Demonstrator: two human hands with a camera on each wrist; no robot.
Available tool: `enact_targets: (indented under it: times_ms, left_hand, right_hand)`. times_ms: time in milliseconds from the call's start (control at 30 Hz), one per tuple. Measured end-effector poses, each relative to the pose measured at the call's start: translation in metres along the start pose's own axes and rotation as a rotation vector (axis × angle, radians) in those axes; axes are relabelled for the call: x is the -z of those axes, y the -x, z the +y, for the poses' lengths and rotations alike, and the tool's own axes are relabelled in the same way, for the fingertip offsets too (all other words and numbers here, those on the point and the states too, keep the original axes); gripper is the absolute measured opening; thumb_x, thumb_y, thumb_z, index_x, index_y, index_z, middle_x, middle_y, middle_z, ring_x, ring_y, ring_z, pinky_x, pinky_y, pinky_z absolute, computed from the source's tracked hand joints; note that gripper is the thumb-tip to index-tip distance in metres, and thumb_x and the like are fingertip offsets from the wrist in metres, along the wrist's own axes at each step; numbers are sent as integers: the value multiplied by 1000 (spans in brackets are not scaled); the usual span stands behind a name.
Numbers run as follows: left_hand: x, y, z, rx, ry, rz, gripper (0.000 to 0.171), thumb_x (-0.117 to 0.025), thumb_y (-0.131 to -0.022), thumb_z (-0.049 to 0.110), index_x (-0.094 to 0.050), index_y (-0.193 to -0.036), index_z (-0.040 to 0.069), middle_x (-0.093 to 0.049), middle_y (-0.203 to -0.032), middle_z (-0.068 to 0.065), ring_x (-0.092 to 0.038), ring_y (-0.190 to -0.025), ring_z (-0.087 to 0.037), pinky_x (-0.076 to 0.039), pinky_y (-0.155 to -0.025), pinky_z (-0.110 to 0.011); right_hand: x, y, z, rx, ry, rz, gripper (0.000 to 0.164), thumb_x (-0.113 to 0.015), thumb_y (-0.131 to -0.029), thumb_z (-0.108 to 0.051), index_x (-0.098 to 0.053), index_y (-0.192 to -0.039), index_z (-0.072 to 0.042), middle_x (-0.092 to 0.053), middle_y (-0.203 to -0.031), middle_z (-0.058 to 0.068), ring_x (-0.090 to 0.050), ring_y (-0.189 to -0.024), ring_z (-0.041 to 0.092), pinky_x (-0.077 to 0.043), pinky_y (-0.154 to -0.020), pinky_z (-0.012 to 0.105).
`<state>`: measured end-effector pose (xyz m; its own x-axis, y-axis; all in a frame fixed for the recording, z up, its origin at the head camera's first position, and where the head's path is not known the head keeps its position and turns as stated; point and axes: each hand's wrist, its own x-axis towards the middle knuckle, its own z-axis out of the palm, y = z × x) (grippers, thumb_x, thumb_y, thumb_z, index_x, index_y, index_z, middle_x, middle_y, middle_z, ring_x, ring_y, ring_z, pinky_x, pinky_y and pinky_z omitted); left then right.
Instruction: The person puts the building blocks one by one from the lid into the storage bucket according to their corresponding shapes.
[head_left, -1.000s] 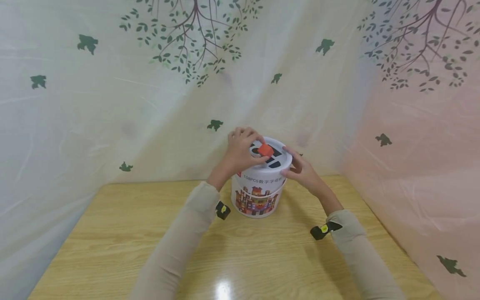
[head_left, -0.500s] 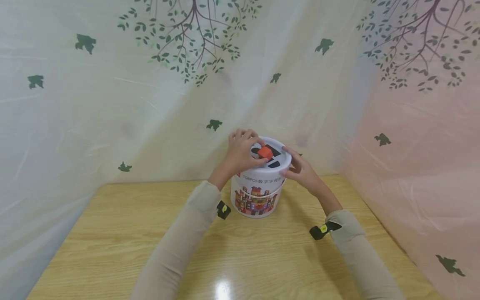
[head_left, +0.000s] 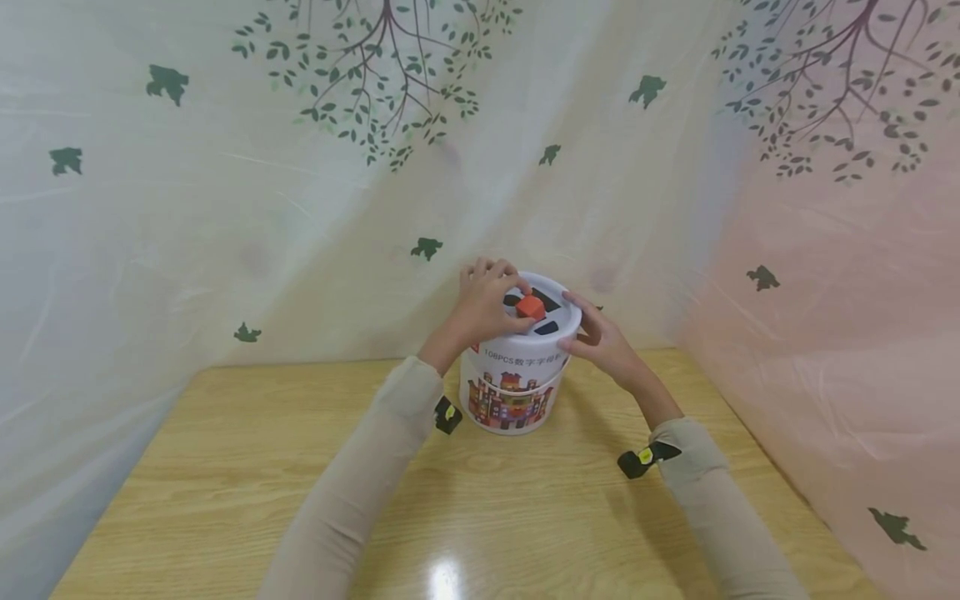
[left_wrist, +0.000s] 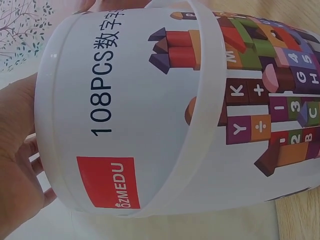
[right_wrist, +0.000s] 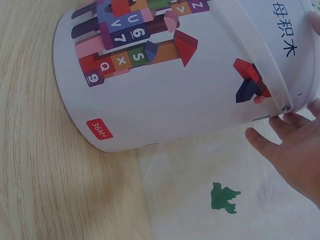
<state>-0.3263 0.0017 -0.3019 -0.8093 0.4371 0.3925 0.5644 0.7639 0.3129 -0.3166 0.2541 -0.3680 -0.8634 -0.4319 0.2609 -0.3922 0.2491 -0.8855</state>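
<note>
Head view first. White toy-block bucket (head_left: 517,375) standing upright at the far edge of the wooden worktop (head_left: 225,467), close against the leaf-printed curtain (head_left: 225,208). Left hand (head_left: 480,304) draped over the near-left of the slotted lid (head_left: 558,315), fingers curled and pinching an orange-red block (head_left: 530,307) right above the dark cut-outs, presumably to line its shape up with one of the holes. Right hand (head_left: 603,342) laid flat against the bucket's right side just under the lid, fingers fairly straight, apparently bracing so the tub cannot slide or tip. Shape of the slot under the block too small to tell; whether the block already sits partly in the hole also unclear.

Left wrist view. Bucket wall filling the frame, "108PCS" print and a red brand patch legible, white hoop handle lying across the label. Only the palm edge of the left hand (left_wrist: 15,165) visible at the left border; block and fingertips out of sight.

Right wrist view. Bucket's lower half and base resting on the worktop, a small red "36M+" tag near the bottom. Right fingers (right_wrist: 290,137) spread slightly, tips touching the rim by the handle pivot, gripping nothing. Lid top and block hidden here.
</note>
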Motion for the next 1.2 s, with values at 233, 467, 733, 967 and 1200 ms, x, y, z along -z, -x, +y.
enact_targets:
  times_ms: [233,467,733,967,1200]
  left_hand:
    - [1,0,-1,11,33,-14,42,-82,-84,43,-68,-117,21,-56,-136,-4,-39,-133,-28,-31,-110,-49]
    - [1,2,-1,15,56,-15,40,-81,-85,42,-69,-116,20,-56,-134,-5,-39,-131,-28,-31,-110,-50]
    - [1,3,-3,4,57,-4,46,-81,-84,43,-68,-122,21,-56,-134,-4,-40,-128,-27,-31,-109,-48]
    - [2,5,-3,-8,55,20,45,-81,-84,42,-68,-122,21,-56,-134,-4,-40,-129,-27,-31,-109,-48]
    - [4,11,-6,-18,81,52,46,-82,-84,40,-68,-123,21,-56,-134,-5,-40,-129,-28,-31,-109,-49]
  right_hand:
    - [0,-1,0,4,-2,-3,81,-67,-96,-11,-21,-163,-17,-22,-170,9,-20,-156,37,-29,-118,64]
    - [-1,-1,-2,4,-1,-8,82,-67,-96,-12,-21,-163,-16,-23,-169,10,-21,-156,38,-29,-117,65]
    - [-2,-2,-2,19,-9,-5,82,-66,-95,-8,-21,-163,-15,-23,-169,12,-22,-155,39,-30,-118,63]
    - [-2,-2,-1,13,-7,-3,82,-67,-96,-9,-21,-163,-16,-23,-169,11,-22,-156,38,-29,-118,63]
    - [3,-1,1,6,-7,-15,82,-66,-96,-9,-20,-163,-17,-22,-169,10,-24,-155,38,-30,-118,62]
